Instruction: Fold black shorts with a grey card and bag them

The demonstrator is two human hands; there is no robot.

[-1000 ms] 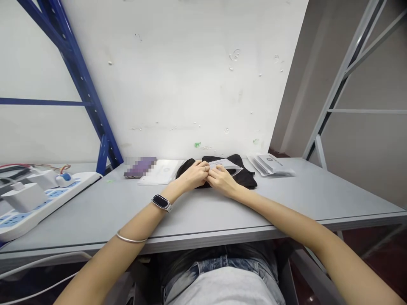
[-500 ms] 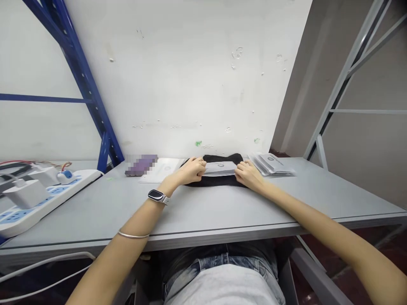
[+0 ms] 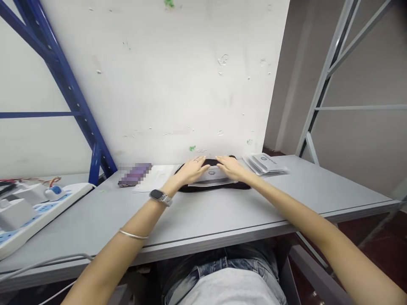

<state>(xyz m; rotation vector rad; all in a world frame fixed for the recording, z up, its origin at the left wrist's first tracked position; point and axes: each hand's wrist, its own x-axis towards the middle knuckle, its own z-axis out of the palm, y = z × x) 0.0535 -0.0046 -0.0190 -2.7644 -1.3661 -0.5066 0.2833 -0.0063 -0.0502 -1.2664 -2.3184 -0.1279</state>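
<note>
A black folded cloth item (image 3: 187, 188) lies on the grey table, close to the wall. Across it is a white paper band or sleeve (image 3: 212, 176) with a round printed mark; its ends are partly hidden by my hands. My left hand (image 3: 191, 169) rests on its left part, fingers stretched out and thumb apart. From the other side, my right hand (image 3: 231, 167) lies flat over the right part, its fingers also extended. Neither hand grips anything.
Right of the cloth is a small stack of printed white papers (image 3: 265, 164). A white sheet (image 3: 156, 177) and a purple, partly pixelated object (image 3: 136, 174) lie to the left. The power strip (image 3: 47, 212) with chargers sits at the left edge, by a blue metal frame (image 3: 73, 93).
Both hands have let go of the paper's ends, opened flat and come closer together over it. The view has shifted slightly.
</note>
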